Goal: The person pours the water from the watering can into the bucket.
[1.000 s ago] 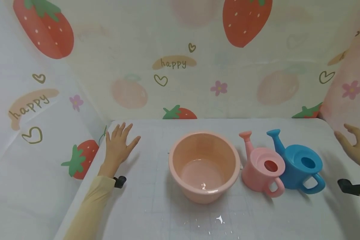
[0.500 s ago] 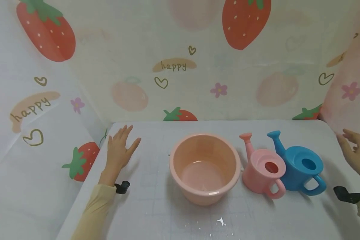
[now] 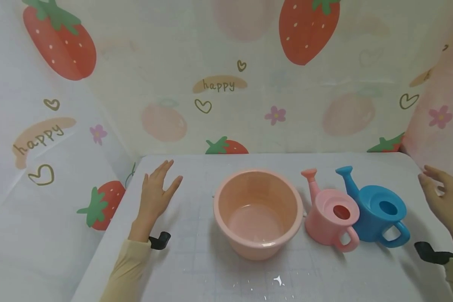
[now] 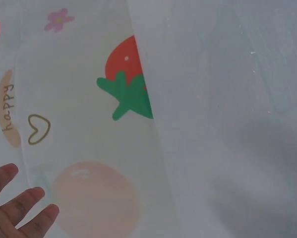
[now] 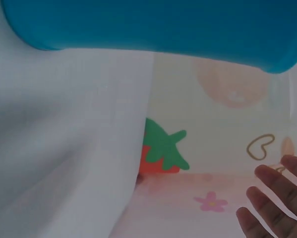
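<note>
A pink basin [image 3: 257,245] with a glossy inside stands mid-table, and a shallow layer of water appears to lie in it. To its right is a pink watering can [image 3: 322,226], close against a blue watering can [image 3: 377,197]; both spouts point away, handles toward me. My left hand [image 3: 154,197] hovers left of the basin, fingers extended, holding nothing. My right hand [image 3: 447,199] is raised right of the blue can, apart from it, fingers loosely bent and nothing held. The right wrist view shows the blue can's side [image 5: 153,25] at the top.
The white table [image 3: 196,277] has water drops [image 3: 277,280] near its front. A strawberry-printed sheet [image 3: 298,84] hangs behind and along both sides. Black wrist straps [image 3: 160,240] show at both sleeves.
My left hand has shifted slightly right and down. The right hand has come a little further left into view, its fingers more bent. The basin and cans stay put; the head view tilts slightly.
</note>
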Tool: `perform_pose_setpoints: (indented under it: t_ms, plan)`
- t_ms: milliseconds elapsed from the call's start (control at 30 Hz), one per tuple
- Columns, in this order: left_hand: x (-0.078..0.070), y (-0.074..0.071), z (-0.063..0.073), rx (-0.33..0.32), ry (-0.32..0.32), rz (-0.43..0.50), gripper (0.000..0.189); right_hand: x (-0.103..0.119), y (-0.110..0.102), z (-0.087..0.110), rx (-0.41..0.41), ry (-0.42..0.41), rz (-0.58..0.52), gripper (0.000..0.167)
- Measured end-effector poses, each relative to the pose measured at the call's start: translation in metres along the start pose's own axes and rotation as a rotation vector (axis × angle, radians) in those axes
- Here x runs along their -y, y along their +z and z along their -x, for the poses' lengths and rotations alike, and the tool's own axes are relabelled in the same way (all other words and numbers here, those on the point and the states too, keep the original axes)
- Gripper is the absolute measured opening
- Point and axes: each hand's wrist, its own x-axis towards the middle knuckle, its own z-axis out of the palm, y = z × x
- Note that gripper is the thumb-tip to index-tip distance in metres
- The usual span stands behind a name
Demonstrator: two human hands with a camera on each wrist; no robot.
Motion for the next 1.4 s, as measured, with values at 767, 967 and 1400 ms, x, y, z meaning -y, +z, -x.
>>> perform_pose_setpoints:
  t_ms: [767,967,1400]
  plan:
    - [-0.032,0.002,0.01,0.09,0.025,0.229,0.059,0.019,0.005,0.031,-0.079,-0.061,0.077,0.046]
    - [-0.041,0.003,0.013,0.131,0.054,0.265,0.058,0.024,0.008,0.037,-0.145,-0.131,0.012,0.042]
    - [-0.062,0.009,0.02,0.164,0.102,0.345,0.055,0.036,0.017,0.055,-0.204,-0.231,-0.091,0.036]
